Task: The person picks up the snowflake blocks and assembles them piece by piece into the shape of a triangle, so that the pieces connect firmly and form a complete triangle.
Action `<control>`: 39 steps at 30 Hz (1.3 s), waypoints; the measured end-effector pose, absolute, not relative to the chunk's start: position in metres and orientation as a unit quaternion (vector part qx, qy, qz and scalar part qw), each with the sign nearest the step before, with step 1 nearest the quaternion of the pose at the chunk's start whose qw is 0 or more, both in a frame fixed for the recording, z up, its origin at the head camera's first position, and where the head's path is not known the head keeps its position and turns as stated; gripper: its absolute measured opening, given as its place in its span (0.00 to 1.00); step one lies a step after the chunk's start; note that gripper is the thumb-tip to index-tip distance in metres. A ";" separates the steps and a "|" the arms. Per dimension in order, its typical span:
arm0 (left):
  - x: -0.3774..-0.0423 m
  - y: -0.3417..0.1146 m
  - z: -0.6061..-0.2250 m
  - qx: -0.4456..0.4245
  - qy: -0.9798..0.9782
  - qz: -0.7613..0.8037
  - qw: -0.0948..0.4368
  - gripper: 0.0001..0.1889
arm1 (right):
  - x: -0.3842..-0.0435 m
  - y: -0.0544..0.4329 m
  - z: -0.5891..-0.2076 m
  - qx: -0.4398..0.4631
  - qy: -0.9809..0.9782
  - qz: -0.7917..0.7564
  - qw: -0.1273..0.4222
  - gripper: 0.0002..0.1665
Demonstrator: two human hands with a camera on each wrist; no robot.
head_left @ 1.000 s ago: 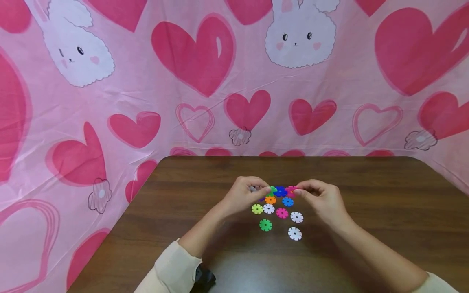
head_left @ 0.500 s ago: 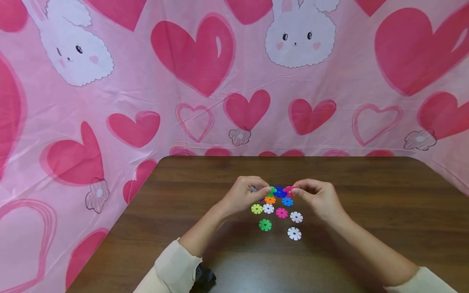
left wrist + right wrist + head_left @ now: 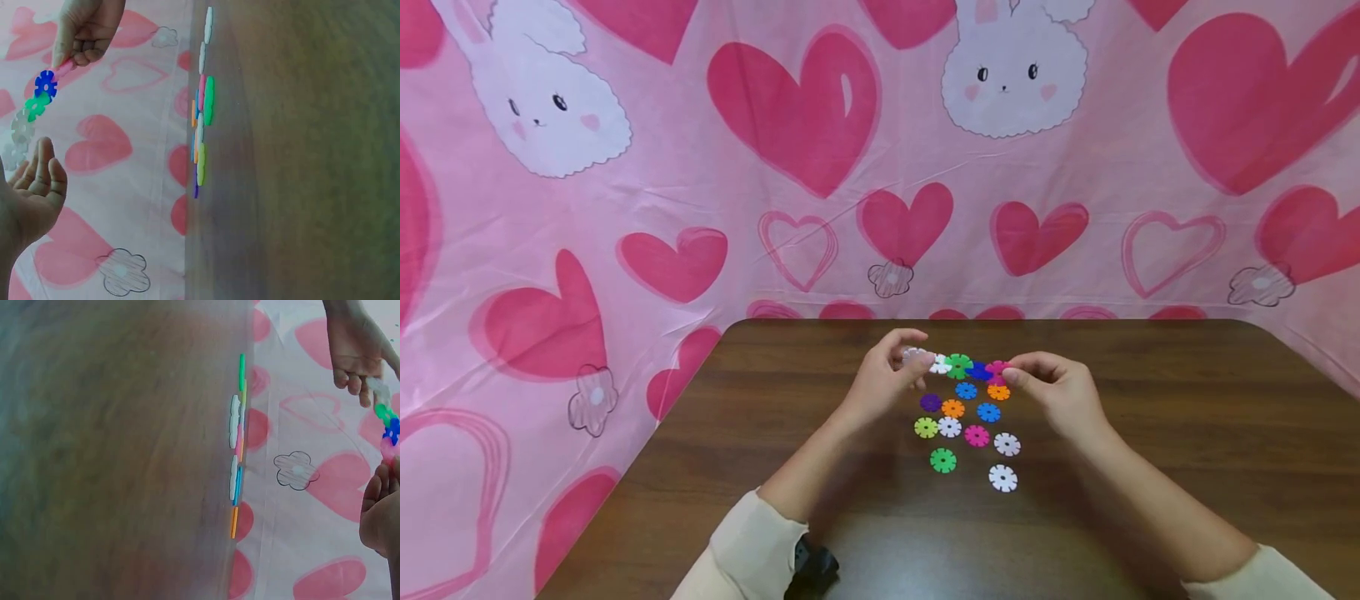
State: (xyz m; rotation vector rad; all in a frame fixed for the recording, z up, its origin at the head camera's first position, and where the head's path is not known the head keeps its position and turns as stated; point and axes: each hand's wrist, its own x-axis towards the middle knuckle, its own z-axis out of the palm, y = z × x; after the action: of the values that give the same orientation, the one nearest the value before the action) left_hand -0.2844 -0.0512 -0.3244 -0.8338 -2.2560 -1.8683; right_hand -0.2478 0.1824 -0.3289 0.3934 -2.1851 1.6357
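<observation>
A short chain of slotted plastic discs (image 3: 958, 366) is held up over the far part of the table between both hands. Its links run from clear or greyish through white, green and dark blue to pink. My left hand (image 3: 874, 379) has its thumb across the front of the pale end, with the index finger raised behind. In the left wrist view its other fingers (image 3: 42, 164) stand loosely extended. My right hand (image 3: 1067, 396) pinches the pink disc (image 3: 997, 371) between thumb and index finger. The right wrist view shows the blue link (image 3: 392, 431) beside that pinch.
Several loose slotted discs lie flat nearer me, including a purple disc (image 3: 930, 402), a green disc (image 3: 943, 460) and a white disc (image 3: 1003, 478). The brown wooden table (image 3: 737, 475) ends at a pink heart-print cloth (image 3: 820, 167). A black device (image 3: 812, 568) sits by the left sleeve.
Both hands have lifted the chain upward in the head view, uncovering purple, blue and orange discs below. My left hand has shifted left and loosened its fingers, and the chain's white end now shows.
</observation>
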 end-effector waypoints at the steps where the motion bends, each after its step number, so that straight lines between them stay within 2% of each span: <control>1: -0.284 -0.051 -0.324 -0.265 -0.731 -0.628 0.036 0.17 | -0.249 0.183 -0.329 0.130 -0.768 0.597 0.189 0.13; 5: -0.285 -0.046 -0.325 -0.257 -0.714 -0.651 -0.016 0.17 | -0.253 0.181 -0.328 0.110 -0.734 0.644 0.188 0.13; 10: -0.286 -0.030 -0.323 -0.242 -0.703 -0.668 -0.037 0.19 | -0.256 0.171 -0.326 0.093 -0.687 0.695 0.190 0.06; 15: -0.284 -0.015 -0.319 -0.230 -0.689 -0.687 -0.009 0.16 | -0.257 0.157 -0.325 0.073 -0.644 0.739 0.184 0.02; 21: -0.284 -0.009 -0.317 -0.230 -0.685 -0.690 0.047 0.15 | -0.258 0.146 -0.326 0.074 -0.634 0.751 0.171 0.07; 30: -0.274 -0.010 -0.313 -0.231 -0.704 -0.671 0.030 0.15 | -0.262 0.148 -0.329 0.088 -0.679 0.717 0.128 0.07; 34: -0.263 -0.011 -0.305 -0.251 -0.717 -0.648 0.060 0.11 | -0.261 0.150 -0.329 0.100 -0.694 0.705 0.104 0.04; 39: -0.267 -0.011 -0.311 -0.251 -0.702 -0.660 0.087 0.08 | -0.269 0.159 -0.328 0.122 -0.736 0.659 0.098 0.17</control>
State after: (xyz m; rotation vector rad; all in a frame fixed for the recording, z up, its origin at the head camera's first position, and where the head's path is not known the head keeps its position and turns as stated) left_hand -0.2666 -0.0111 -0.3111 -0.7476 -2.0927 -1.9679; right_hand -0.2692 0.1590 -0.3281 0.3609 -2.1771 1.9507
